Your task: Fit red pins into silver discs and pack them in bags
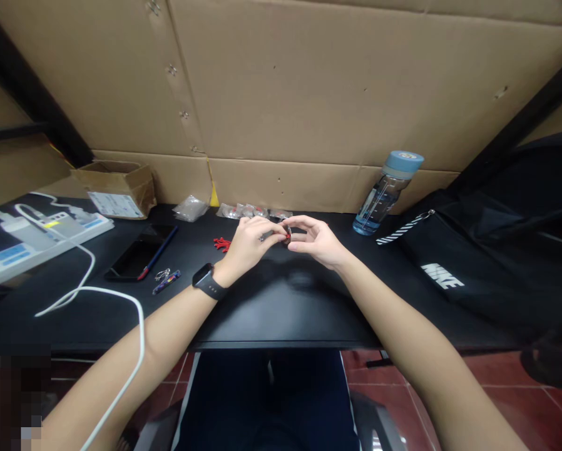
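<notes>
Both hands meet above the middle of the black table, around a small round dark item with a red part (287, 235). My right hand (319, 241) grips its rim between thumb and fingers. From the other side, the thumb and fingers of my left hand (256, 237) pinch at the red part; what exactly they hold is too small to make out. A black watch (208, 280) is on my left wrist. Beside the left hand lies a bunch of red pieces (222, 244). Behind the hands are several small clear packets (240, 211) with items inside, partly covered.
Left: a white power strip (41, 244), an open cardboard box (119, 188), a phone (143, 252), a keychain (167, 282) and a clear bag (190, 208). A white cable (140, 319) crosses my left forearm. Right: a water bottle (387, 193) and a black bag (487, 269). Cardboard (309, 81) walls the back.
</notes>
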A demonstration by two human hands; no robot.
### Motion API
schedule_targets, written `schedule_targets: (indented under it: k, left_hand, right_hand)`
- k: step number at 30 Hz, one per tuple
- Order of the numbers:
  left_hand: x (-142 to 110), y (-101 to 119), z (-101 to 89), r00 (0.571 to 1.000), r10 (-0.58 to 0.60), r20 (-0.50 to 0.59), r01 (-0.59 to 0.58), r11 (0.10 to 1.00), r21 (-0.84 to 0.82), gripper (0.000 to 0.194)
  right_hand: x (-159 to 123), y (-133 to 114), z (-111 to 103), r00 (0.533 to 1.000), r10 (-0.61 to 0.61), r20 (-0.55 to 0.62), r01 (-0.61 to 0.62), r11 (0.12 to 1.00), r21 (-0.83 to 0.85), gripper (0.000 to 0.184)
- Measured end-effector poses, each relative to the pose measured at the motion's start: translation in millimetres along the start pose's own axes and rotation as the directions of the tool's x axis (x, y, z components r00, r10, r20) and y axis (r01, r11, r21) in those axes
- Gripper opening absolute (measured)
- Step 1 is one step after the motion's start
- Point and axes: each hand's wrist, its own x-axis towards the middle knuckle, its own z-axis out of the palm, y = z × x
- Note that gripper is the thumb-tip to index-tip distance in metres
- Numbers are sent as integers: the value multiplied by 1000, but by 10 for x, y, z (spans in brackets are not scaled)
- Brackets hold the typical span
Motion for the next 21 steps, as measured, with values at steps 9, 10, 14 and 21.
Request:
schedule_targets:
  k: [9,10,14,21]
  left_hand:
    - [2,41,9,998,-29,54,23,994,103,13]
    - [0,37,15,997,-40,60,34,994,101,13]
    - [-9,8,36,994,-103,44,98,991,92,9]
    - [-14,-56,78,984,-166,-61,151,969,-198,2]
  right_hand:
    - [-2,21,60,997,22,-76,-20,999,27,56]
    - [-2,29,74,995,30,-92,-28,999,22,57]
    - [1,71,147,988,38,-153,-41,999,-21,59]
    - [4,80,235,980,2,-199,-18,997,-78,65]
